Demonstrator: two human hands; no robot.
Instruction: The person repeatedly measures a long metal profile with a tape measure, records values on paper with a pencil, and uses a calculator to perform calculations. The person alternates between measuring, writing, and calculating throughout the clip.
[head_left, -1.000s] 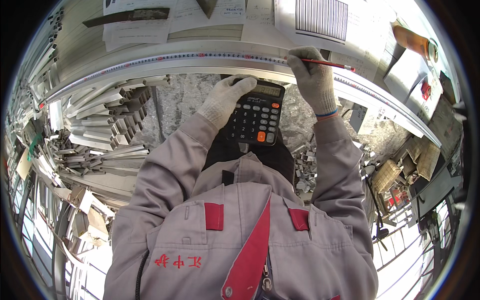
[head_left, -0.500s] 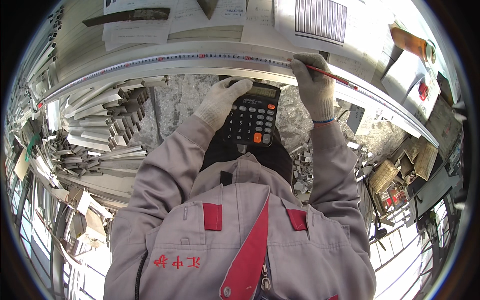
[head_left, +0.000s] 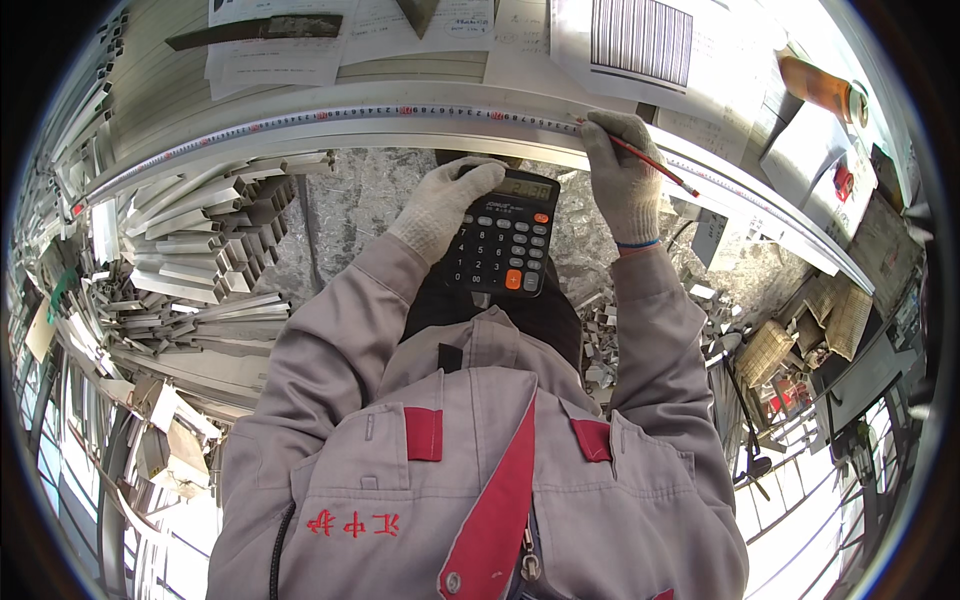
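Note:
My left hand [head_left: 438,208], in a pale knitted work glove, grips a black calculator [head_left: 497,243] by its upper left corner, thumb along the edge of the display. The calculator is above my lap, keys facing up. Also gloved, my right hand [head_left: 622,178] pinches a red pencil [head_left: 664,172], whose tip points at the tape measure [head_left: 360,113]. That tape lies stretched along a long pale metal profile [head_left: 330,138] at the table's near edge. Fingers of the right hand rest at the profile, covering a bit of it.
Papers [head_left: 520,45], a dark flat metal strip [head_left: 255,33] and an orange-brown bottle [head_left: 815,82] lie on the table. Cut metal profiles [head_left: 215,235] are stacked on the left. Offcuts [head_left: 605,340] litter the floor by my right arm; woven baskets [head_left: 768,350] stand farther right.
My right hand has shifted slightly down, and the pencil's back end has swung lower and toward me. The left hand with the calculator stays nearly in place.

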